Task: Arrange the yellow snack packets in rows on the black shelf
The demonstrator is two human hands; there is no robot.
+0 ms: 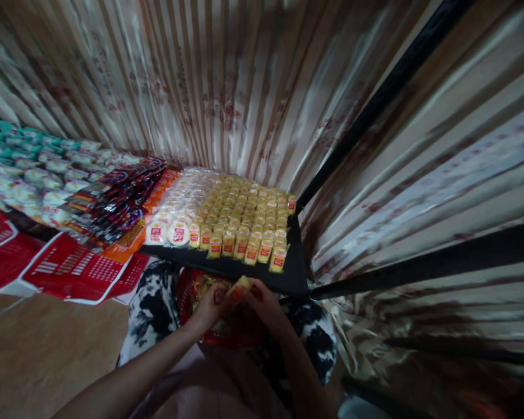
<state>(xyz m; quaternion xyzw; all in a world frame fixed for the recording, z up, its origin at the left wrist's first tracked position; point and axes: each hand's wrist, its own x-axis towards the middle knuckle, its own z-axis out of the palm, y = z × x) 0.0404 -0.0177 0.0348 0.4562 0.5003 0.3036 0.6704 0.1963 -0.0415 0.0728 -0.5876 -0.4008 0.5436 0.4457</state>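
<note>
Between my two hands is a small yellow snack packet [241,286] with a red label, above my lap. My left hand [213,304] pinches its left side, and my right hand [262,299] grips its right side. Below them a red basket [187,291] rests on my lap, with more packets partly hidden inside. Just beyond my hands, rows of similar yellow packets [240,240] stand on a black table [227,269]. To their left are clear-wrapped white round packets [179,233] with red labels.
Left of the yellow rows lie orange packets [159,189], dark shiny packets [113,201] and many white and green packets [48,169]. A red printed sheet [76,265] hangs at the front left. Striped curtains [227,81] and black bars [375,105] enclose the back and right.
</note>
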